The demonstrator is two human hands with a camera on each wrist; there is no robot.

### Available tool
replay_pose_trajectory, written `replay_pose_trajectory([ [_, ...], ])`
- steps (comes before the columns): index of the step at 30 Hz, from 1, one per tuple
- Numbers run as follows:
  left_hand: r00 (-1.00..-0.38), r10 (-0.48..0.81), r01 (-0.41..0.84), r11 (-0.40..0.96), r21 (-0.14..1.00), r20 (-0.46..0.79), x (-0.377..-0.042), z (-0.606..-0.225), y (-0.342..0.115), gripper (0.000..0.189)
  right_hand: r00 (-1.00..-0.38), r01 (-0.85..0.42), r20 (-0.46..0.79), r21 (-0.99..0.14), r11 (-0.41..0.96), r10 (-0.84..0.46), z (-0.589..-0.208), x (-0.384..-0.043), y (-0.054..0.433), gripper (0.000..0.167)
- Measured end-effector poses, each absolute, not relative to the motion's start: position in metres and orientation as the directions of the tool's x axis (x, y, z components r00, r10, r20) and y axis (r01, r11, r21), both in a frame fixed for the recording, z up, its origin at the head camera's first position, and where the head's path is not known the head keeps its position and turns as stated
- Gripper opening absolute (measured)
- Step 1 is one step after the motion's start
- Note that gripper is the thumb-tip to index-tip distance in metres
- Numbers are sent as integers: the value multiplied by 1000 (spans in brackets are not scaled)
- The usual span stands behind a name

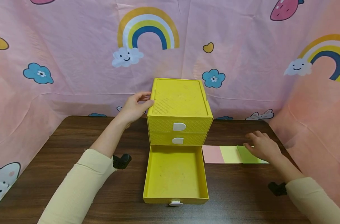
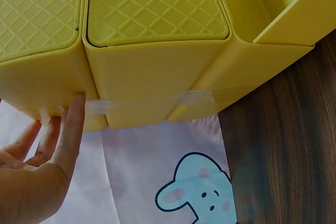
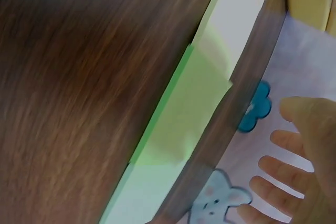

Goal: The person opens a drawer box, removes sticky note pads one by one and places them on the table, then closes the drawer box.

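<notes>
A yellow drawer unit [image 1: 178,96] stands mid-table, its bottom drawer [image 1: 175,174] pulled out and bare inside. My left hand [image 1: 134,107] rests its fingertips against the unit's upper left side, fingers fairly straight; the left wrist view shows the fingers [image 2: 73,129] at that side wall. To the right of the unit lies a row of sticky note pads: pink [image 1: 213,154], pale yellow [image 1: 230,154], green [image 1: 247,155] and a pale one [image 3: 142,192] partly under my hand in the head view. My right hand [image 1: 263,146] hovers above the row's right end, fingers spread, holding nothing.
Two upper drawers with white pull tabs [image 1: 179,126] are closed. Clear tape [image 2: 194,98] runs along the unit's left side. A pink patterned cloth [image 1: 88,62] hangs behind and beside the dark wooden table [image 1: 125,186].
</notes>
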State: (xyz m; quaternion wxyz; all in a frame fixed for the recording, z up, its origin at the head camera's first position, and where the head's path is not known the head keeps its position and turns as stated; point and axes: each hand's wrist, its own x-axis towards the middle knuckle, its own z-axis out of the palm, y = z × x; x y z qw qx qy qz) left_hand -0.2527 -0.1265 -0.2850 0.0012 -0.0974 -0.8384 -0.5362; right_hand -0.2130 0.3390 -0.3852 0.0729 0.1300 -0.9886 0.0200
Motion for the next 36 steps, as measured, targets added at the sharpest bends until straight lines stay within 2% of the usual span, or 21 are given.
replay_pose_trajectory([
  [7,-979,173,175,412,894,112,-252,-284,-127,53,-876,-380,303,45,924,-375,-382,-205,316,34],
  [16,-979,175,172,399,901,109,-250,-283,-127,53,-771,-501,403,93,860,-493,-378,-199,286,35],
  [30,-979,176,168,390,905,105,-253,-284,-127,53,-629,-650,429,167,741,-648,-369,-182,245,36],
  [36,-980,167,168,396,903,109,-254,-286,-127,53,-636,-672,377,159,723,-674,-364,-171,228,39],
])
